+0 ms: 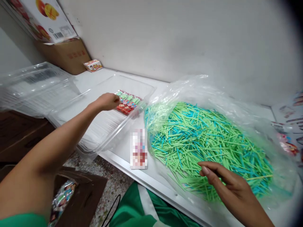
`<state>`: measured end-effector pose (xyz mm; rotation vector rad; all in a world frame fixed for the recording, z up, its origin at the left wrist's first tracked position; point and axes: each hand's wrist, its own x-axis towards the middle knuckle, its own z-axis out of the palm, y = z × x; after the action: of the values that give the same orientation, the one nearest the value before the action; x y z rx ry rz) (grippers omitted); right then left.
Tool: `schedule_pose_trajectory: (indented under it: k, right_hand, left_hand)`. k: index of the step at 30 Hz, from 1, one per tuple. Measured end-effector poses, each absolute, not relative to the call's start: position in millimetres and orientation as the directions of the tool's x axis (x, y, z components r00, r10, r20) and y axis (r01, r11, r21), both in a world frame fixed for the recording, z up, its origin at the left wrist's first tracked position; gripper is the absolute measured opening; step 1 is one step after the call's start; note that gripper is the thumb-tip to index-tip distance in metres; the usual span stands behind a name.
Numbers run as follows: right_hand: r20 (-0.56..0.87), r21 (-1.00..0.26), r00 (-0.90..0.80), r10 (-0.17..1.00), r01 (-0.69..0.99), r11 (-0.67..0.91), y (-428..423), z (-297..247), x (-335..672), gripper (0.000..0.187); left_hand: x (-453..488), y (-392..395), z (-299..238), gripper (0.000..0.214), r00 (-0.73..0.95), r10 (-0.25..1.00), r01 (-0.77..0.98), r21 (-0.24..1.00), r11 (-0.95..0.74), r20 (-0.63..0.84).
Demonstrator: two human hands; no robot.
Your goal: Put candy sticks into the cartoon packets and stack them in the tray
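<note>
My left hand (109, 101) reaches into a large clear plastic tray (94, 146), its fingers closed at the left end of a row of small printed packets (127, 104). Whatever those fingers hold, if anything, is hidden. The packets are red, with green and pink parts, and lie side by side. Over a heap of thin green and blue sticks (201, 135) hovers my right hand (230, 186), thumb and forefinger tips drawn together in a pinch. Anything between them is too small to make out. The sticks lie loose in an open clear plastic bag (189, 85).
A blurred-out packet (138, 149) lies between tray and bag, near the table's front edge. Stacked clear trays (35, 82) stand left. A cardboard box (63, 55), a fruit-printed carton (50, 19) and a small box (93, 65) are behind. Below, an open carton (82, 195) holds shiny packets.
</note>
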<state>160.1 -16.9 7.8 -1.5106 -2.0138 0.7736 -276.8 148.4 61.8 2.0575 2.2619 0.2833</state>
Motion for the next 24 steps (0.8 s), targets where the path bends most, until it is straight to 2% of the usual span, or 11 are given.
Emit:
schedule_pose_trajectory:
  k: [1, 3, 4, 6, 7, 8, 10, 12, 17, 24]
  right_hand:
    - [0.057, -0.703, -0.266, 0.962, 0.674, 0.228, -18, 8, 157, 0.023]
    - [0.063, -0.713, -0.292, 0.954, 0.656, 0.247, -20, 10, 150, 0.023]
    - [0.07, -0.718, -0.304, 0.95, 0.645, 0.26, -21, 12, 147, 0.023]
    - [0.103, -0.725, -0.331, 0.938, 0.62, 0.299, -23, 15, 142, 0.022]
    - [0.118, -0.725, -0.347, 0.93, 0.61, 0.319, -25, 17, 141, 0.022]
    - [0.131, -0.723, -0.362, 0.923, 0.602, 0.339, -27, 19, 140, 0.021]
    - [0.14, -0.718, -0.388, 0.911, 0.593, 0.363, -32, 21, 143, 0.021]
    - [0.141, -0.717, -0.395, 0.908, 0.592, 0.369, -39, 22, 148, 0.022]
    - [0.148, -0.724, -0.336, 0.93, 0.604, 0.333, -55, 19, 163, 0.02]
    - [0.087, -0.746, -0.252, 0.964, 0.625, 0.23, -64, 11, 184, 0.024]
  left_hand:
    - [-262, 124, 74, 0.018, -0.034, 0.996, 0.963, 0.27, 0.011, 0.079]
    - [-225, 66, 81, 0.026, 0.036, 0.995, 0.846, 0.528, -0.079, 0.09]
    - [-206, 37, 74, 0.028, 0.043, 0.997, 0.769, 0.635, -0.071, 0.058]
    - [-177, -7, 42, 0.03, 0.055, 0.994, 0.675, 0.737, 0.032, -0.093]
    - [-169, -20, 21, 0.032, -0.009, 0.988, 0.675, 0.729, 0.118, -0.152]
    - [-165, -25, -1, 0.034, -0.132, 0.976, 0.711, 0.67, 0.214, -0.171]
    - [-170, -19, -40, 0.039, -0.377, 0.921, 0.765, 0.527, 0.37, -0.099]
    - [-181, -2, -64, 0.045, -0.491, 0.867, 0.751, 0.466, 0.468, -0.079]
    - [-193, 21, -75, 0.038, -0.454, 0.872, 0.7, 0.532, 0.477, -0.185]
    - [-188, 15, -77, 0.029, -0.44, 0.894, 0.711, 0.574, 0.407, -0.089]
